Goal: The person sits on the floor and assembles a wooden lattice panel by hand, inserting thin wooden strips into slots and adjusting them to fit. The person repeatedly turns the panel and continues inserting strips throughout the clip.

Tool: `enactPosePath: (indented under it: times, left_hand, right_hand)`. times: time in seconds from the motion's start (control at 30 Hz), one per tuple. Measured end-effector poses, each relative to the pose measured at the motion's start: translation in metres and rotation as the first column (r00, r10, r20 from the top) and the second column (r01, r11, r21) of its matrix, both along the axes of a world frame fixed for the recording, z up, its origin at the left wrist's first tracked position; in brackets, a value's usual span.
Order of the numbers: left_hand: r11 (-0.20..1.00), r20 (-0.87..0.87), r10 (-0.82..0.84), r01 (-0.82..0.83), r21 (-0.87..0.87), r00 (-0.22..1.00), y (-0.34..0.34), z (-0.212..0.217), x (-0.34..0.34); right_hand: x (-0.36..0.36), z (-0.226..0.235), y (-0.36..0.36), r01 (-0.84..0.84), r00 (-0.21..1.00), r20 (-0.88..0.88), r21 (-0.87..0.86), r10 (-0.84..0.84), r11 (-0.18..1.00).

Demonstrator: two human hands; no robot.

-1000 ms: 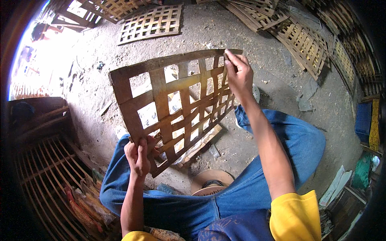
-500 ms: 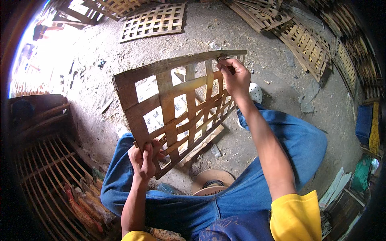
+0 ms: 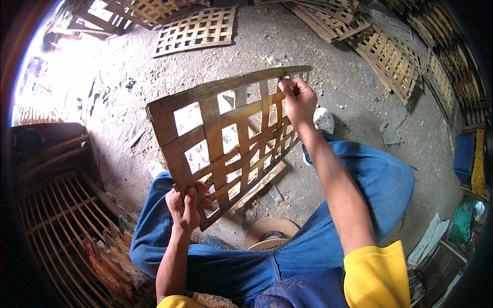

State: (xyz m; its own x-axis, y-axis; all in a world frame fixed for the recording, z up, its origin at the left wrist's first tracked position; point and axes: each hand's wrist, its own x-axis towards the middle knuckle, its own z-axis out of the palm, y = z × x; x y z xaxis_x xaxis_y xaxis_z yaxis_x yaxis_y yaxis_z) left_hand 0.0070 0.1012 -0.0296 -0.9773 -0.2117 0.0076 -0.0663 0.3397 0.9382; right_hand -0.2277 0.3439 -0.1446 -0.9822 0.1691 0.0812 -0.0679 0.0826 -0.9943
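A woven bamboo lattice panel (image 3: 209,119) with large square openings is held tilted above my lap. My left hand (image 3: 185,206) grips it at its near left corner, thumb on the front face and fingers passing behind. At the far edge, toward the right end, my right hand (image 3: 298,102) is closed in a pinch against the rim strip. A small dark bit shows at those fingertips, too small to name. Below the panel, between my legs, a round spool (image 3: 284,226) with dark wire coiled in it rests on the floor.
Another lattice panel (image 3: 195,32) lies on the floor ahead. More panels (image 3: 385,56) are stacked at the far right. A slatted bamboo bench (image 3: 56,215) with bundled packets stands to my left. Blue and yellow items (image 3: 465,158) sit at the right edge. Debris litters the concrete floor.
The panel has shifted very slightly, its far left corner a little lower and to the right. Both hands keep their places on it.
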Motion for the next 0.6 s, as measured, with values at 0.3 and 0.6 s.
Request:
enactPosePath:
  times: [0.3,0.6]
  left_hand:
    - [0.999,0.043,0.04,-0.039,-0.021,0.998,-0.004,-0.007,0.007]
    - [0.99,0.069,0.13,-0.133,0.039,0.989,-0.011,-0.014,0.005]
  right_hand:
    - [-0.015,-0.05,0.068,0.296,0.954,0.007,0.142,-0.3,0.945]
    - [-0.005,-0.008,0.027,0.019,0.994,-0.113,0.183,0.002,0.983]
